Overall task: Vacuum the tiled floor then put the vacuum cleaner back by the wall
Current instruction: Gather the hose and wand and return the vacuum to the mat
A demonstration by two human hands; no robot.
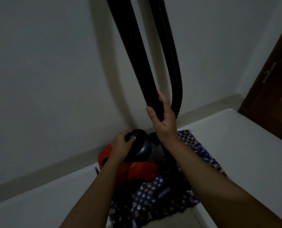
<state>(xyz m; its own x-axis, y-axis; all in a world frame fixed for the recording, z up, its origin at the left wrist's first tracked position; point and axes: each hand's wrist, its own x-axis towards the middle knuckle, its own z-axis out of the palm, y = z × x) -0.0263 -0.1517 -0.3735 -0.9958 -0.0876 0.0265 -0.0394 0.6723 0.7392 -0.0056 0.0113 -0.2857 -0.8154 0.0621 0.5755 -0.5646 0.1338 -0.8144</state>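
no readable text, labels or numbers

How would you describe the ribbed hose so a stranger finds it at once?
Start at the pale wall. Two black tubes rise before it above the red vacuum cleaner. The hose is the right one, ribbed and bending, while the smooth tube sits in the right hand.

Wand [132,51], hose [165,38] cut by top edge; left forearm [94,191] partly covers canister [141,171].
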